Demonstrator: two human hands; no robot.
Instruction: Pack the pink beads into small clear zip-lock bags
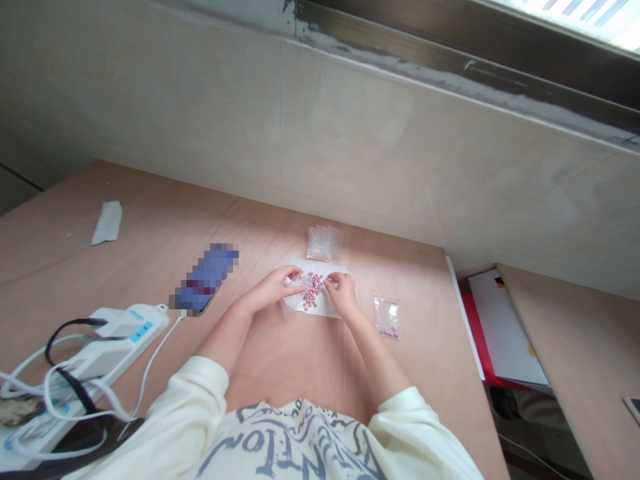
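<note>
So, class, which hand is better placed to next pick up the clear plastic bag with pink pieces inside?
Probably the right hand: the bag lies nearer, to its right, while the left hand is across the flat white sheet.

A desk corner indoors, home or small office, can't say which!
Here's the wooden desk [160, 213] against a plain wall [200, 113], window [590, 19] above, crowded power strip [151, 331], cabled phone [206, 275], second desk [593, 353] alongside.

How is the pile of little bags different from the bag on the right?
The pile is several bags together; the right bag lies alone. The right bag has pinkish bits in it; none show in the pile. The pile is beyond the paper; the right bag, right of it. Both are see-through and on the table.
</note>
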